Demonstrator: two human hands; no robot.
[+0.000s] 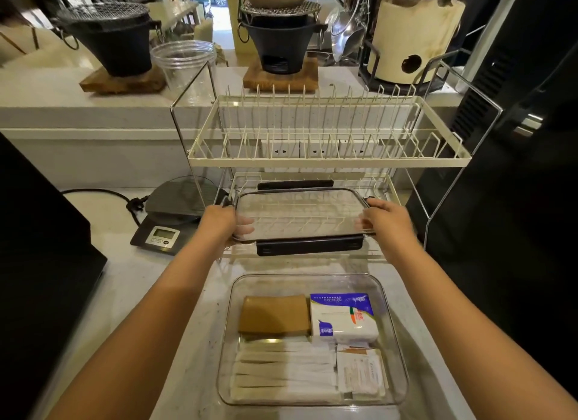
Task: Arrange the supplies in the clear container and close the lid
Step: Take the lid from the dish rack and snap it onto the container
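The clear container (395, 341) sits open on the counter close to me. Inside lie a brown folded stack (273, 314), a white and blue tissue pack (344, 318), several white paper-wrapped sticks (284, 369) and small white sachets (361, 372). Beyond it, the clear lid (300, 216) with black clasps hangs over the lower tier of the dish rack. My left hand (223, 222) grips its left edge, and my right hand (386, 221) grips its right edge, fingers curled under the rim.
A two-tier white wire dish rack (328, 159) stands behind the container. A digital scale (169, 228) with a black cable sits to the left. Dark appliances flank both sides. On the ledge behind stand black grill pots (112, 44) and a clear jar (184, 62).
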